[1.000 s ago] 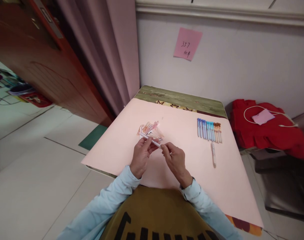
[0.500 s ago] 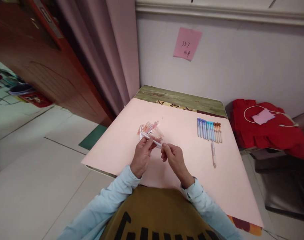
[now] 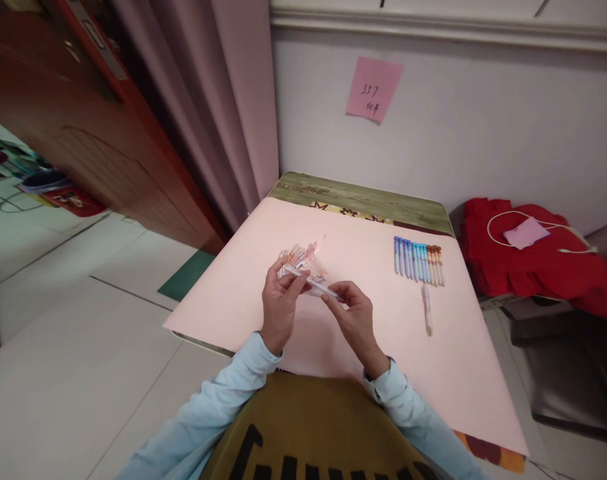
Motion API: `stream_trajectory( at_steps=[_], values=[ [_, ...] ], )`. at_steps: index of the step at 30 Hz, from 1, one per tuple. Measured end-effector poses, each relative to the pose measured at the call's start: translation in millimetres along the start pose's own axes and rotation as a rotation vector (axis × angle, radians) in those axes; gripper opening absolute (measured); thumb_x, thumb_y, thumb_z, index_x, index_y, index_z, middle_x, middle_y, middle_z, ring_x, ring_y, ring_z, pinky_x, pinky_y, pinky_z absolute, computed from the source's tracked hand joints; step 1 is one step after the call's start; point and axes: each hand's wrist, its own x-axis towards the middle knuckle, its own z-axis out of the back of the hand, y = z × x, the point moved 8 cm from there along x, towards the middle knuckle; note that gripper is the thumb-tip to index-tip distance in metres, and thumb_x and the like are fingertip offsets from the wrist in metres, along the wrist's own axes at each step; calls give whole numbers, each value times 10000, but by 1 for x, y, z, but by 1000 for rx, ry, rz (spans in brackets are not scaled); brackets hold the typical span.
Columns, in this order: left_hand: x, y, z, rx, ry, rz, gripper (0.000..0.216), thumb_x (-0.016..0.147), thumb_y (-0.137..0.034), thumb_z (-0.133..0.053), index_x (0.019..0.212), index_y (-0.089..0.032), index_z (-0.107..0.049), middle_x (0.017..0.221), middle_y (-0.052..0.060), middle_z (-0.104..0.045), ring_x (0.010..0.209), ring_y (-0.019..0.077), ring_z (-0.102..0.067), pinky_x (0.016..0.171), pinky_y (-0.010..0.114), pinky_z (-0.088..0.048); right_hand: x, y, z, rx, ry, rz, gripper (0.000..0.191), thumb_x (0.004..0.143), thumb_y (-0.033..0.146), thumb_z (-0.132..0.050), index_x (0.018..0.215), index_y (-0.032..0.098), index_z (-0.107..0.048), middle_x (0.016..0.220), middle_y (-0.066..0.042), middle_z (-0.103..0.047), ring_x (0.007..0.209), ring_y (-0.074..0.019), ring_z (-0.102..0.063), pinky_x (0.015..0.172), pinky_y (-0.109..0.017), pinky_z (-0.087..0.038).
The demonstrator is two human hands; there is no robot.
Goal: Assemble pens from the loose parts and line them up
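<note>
Both of my hands hold one slim white pen (image 3: 310,283) above the pink sheet (image 3: 363,320) on the small table. My left hand (image 3: 279,308) pinches the pen's left end, fingers closed. My right hand (image 3: 356,320) pinches its right end between thumb and fingertips. Just beyond my left hand lies a loose heap of pink and orange pens (image 3: 303,257). To the right, a neat row of blue and brown pens (image 3: 418,261) lies side by side. A single white pen (image 3: 426,309) rests below that row.
The table (image 3: 363,197) stands against a white wall bearing a pink note (image 3: 374,88). A red cloth (image 3: 528,257) with a white cable and pink slip lies at the right. Curtain and a wooden door stand left; tiled floor below.
My left hand rose slightly toward the heap, and my right hand shifted a little right along the pen. The pen stays held in both hands.
</note>
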Motion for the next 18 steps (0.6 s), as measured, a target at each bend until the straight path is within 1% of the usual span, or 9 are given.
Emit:
stream_trajectory(
  at_steps=[2, 5, 7, 12, 18],
  values=[
    [1, -6, 3, 2, -48, -29, 631, 710, -286, -805, 1262, -211, -507, 889, 45, -748, 770, 187, -702, 783, 362, -555, -2, 6, -1, -24, -17, 49, 183, 818, 344, -691, 919, 197, -648, 864, -31, -680, 798, -165, -630, 742, -308, -542],
    [3, -8, 5, -34, -77, -16, 555, 704, -296, -808, 1175, -192, -533, 836, 35, -742, 710, 172, -693, 751, 347, -554, -5, 14, -2, -23, -57, 112, 209, 829, 322, -678, 997, 201, -645, 936, -50, -694, 856, -179, -655, 778, -325, -557],
    [4, -6, 6, -67, -82, 2, 529, 704, -292, -806, 1148, -184, -540, 808, 28, -737, 694, 163, -686, 741, 336, -551, -6, 17, -2, -7, -71, 130, 211, 829, 300, -680, 1011, 202, -637, 951, -51, -696, 868, -179, -664, 783, -321, -562],
    [5, -2, 9, -107, -96, 25, 538, 679, -277, -817, 1128, -179, -538, 773, 8, -725, 681, 142, -673, 736, 308, -539, -7, 19, -1, -29, -83, 134, 153, 836, 294, -678, 953, 199, -652, 906, -38, -700, 833, -166, -657, 772, -306, -557],
    [6, 0, 15, -104, -128, 16, 544, 685, -265, -815, 1144, -195, -532, 799, 0, -718, 709, 140, -674, 751, 305, -529, -8, 14, -3, -104, -50, 97, 141, 831, 324, -670, 895, 198, -669, 840, -32, -705, 769, -166, -648, 743, -310, -555]
  ],
)
